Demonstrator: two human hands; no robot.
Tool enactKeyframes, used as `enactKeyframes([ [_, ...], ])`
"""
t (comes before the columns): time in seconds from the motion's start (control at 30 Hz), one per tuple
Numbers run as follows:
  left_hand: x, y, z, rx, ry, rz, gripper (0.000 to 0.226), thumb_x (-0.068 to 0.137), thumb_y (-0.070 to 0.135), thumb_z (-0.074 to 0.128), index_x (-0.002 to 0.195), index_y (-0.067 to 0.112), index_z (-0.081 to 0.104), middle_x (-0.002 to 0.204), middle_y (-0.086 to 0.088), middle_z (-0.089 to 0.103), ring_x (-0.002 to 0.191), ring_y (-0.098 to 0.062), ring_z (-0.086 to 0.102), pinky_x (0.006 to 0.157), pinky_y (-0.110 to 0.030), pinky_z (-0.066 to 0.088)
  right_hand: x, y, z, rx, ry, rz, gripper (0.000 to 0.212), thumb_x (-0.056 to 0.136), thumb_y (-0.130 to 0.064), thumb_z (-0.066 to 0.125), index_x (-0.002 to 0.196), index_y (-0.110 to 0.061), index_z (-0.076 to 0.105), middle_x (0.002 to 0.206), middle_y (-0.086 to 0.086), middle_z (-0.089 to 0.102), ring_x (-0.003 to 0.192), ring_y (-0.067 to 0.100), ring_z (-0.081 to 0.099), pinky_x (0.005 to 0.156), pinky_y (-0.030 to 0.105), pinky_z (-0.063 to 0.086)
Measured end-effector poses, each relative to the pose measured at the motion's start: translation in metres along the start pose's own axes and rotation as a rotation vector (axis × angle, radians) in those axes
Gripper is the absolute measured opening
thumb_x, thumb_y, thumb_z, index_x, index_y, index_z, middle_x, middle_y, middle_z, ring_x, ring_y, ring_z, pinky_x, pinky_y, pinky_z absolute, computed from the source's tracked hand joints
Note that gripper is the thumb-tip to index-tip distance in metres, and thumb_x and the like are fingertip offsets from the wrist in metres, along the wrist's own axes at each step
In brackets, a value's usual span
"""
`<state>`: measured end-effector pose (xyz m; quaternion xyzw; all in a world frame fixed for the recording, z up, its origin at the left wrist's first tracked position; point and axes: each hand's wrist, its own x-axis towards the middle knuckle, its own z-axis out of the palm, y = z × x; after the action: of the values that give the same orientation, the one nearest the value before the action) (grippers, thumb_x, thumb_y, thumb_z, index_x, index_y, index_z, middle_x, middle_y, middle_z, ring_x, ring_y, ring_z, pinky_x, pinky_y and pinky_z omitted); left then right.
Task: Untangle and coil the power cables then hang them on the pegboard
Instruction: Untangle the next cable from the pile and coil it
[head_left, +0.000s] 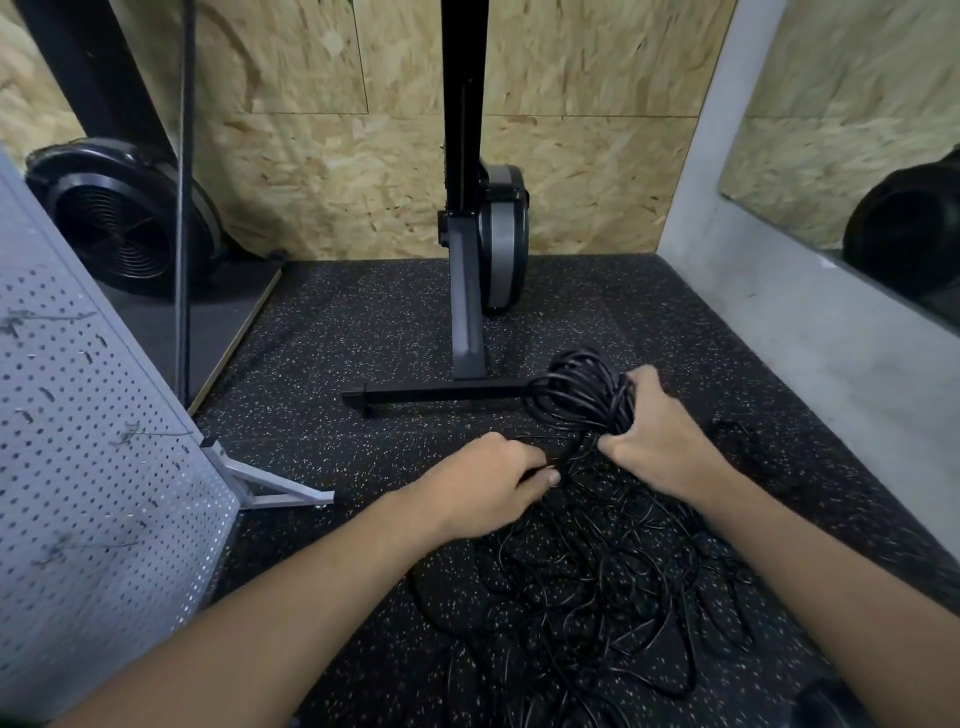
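A coil of black power cable (576, 395) is gathered in loops just above the speckled floor. My right hand (657, 431) grips its right side with fingers curled round the bundle. From the coil a strand runs down into a loose tangle of black cable (597, 582) spread on the floor between my forearms. My left hand (483, 483) reaches in from the left and pinches a strand near the coil's lower edge. The grey pegboard (93, 467) stands tilted on its metal foot at the left, with a few hooks in its holes.
A black rowing machine (467, 291) stands upright against the chipboard wall, its foot bar (441, 392) lying across the floor just behind the coil. A black fan wheel (119, 223) sits at back left. A concrete wall with a mirror (852, 171) bounds the right.
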<state>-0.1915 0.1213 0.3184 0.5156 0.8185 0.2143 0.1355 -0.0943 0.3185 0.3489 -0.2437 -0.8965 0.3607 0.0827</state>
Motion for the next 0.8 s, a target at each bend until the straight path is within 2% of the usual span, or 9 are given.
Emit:
enactKeyframes([
  [0.1,-0.004,0.014,-0.013,0.213,0.026,0.073,0.039,0.111,0.04,0.043,0.08,0.018,0.051,0.064,0.009,0.048,0.056,-0.014,0.048,0.059,-0.033,0.041,0.002,0.008,0.014,-0.199,-0.038,-0.03,0.083,0.086,-0.005,0.069,0.147,-0.031,0.02,0.083,0.008,0.067,0.067,0.025,0.066,0.058,0.038,0.052],
  [0.13,-0.005,0.018,-0.018,0.278,0.045,0.093,0.036,0.111,0.04,0.041,0.083,0.02,0.048,0.065,0.012,0.042,0.06,-0.016,0.046,0.063,-0.033,0.04,0.004,0.009,0.018,-0.276,-0.036,-0.024,0.085,0.086,-0.007,0.069,0.15,-0.031,0.018,0.088,0.007,0.067,0.071,0.025,0.066,0.063,0.041,0.055],
  [0.2,-0.007,0.025,-0.023,0.367,0.073,0.127,0.032,0.112,0.039,0.039,0.087,0.021,0.048,0.066,0.013,0.035,0.066,-0.019,0.043,0.068,-0.034,0.038,0.006,0.009,0.023,-0.436,0.003,-0.042,0.072,0.089,-0.014,0.069,0.147,-0.025,0.028,0.105,0.007,0.067,0.086,0.029,0.065,0.075,0.042,0.053],
  [0.3,-0.009,0.036,-0.025,0.438,0.069,0.16,0.036,0.112,0.038,0.037,0.097,0.015,0.06,0.074,0.004,0.052,0.074,-0.026,0.057,0.071,-0.037,0.045,0.007,0.006,0.031,-0.583,0.042,-0.088,0.048,0.089,-0.012,0.067,0.127,-0.017,0.04,0.122,0.006,0.063,0.104,0.035,0.065,0.076,0.04,0.046],
  [0.4,-0.009,0.034,-0.027,0.469,0.066,0.166,0.039,0.112,0.042,0.037,0.104,0.014,0.063,0.089,-0.006,0.068,0.082,-0.028,0.065,0.07,-0.036,0.044,0.004,0.005,0.04,-0.727,-0.043,-0.091,0.045,0.09,-0.014,0.07,0.124,-0.016,0.04,0.125,0.005,0.06,0.111,0.033,0.065,0.077,0.039,0.046],
  [0.5,-0.009,0.02,-0.035,0.416,0.1,0.148,0.038,0.109,0.05,0.042,0.101,0.019,0.062,0.081,0.001,0.065,0.073,-0.022,0.062,0.068,-0.037,0.051,0.002,0.008,0.042,-0.806,-0.135,-0.11,0.059,0.089,-0.016,0.072,0.139,-0.016,0.038,0.128,0.004,0.059,0.113,0.032,0.065,0.077,0.037,0.045],
  [0.57,-0.009,0.007,-0.041,0.343,0.156,0.145,0.034,0.105,0.053,0.05,0.097,0.022,0.063,0.077,0.009,0.061,0.07,-0.014,0.057,0.069,-0.036,0.054,0.002,0.009,0.042,-0.782,-0.179,-0.148,0.057,0.087,-0.012,0.071,0.135,-0.02,0.042,0.123,0.001,0.06,0.109,0.031,0.067,0.076,0.037,0.046],
  [0.67,-0.006,-0.011,-0.047,0.226,0.269,0.14,0.034,0.094,0.058,0.065,0.087,0.025,0.068,0.072,0.013,0.064,0.065,-0.004,0.054,0.061,-0.031,0.045,-0.001,0.006,0.041,-0.761,-0.253,-0.279,0.052,0.087,-0.01,0.067,0.131,-0.028,0.046,0.12,-0.006,0.061,0.107,0.025,0.066,0.077,0.036,0.048],
  [0.8,-0.005,-0.027,-0.047,0.003,0.293,0.056,0.044,0.075,0.068,0.078,0.072,0.026,0.066,0.061,0.007,0.06,0.056,-0.007,0.049,0.055,-0.025,0.033,-0.008,0.005,0.04,-0.754,-0.367,-0.504,0.046,0.089,-0.014,0.067,0.129,-0.033,0.052,0.12,-0.014,0.059,0.112,0.017,0.063,0.085,0.035,0.053],
])
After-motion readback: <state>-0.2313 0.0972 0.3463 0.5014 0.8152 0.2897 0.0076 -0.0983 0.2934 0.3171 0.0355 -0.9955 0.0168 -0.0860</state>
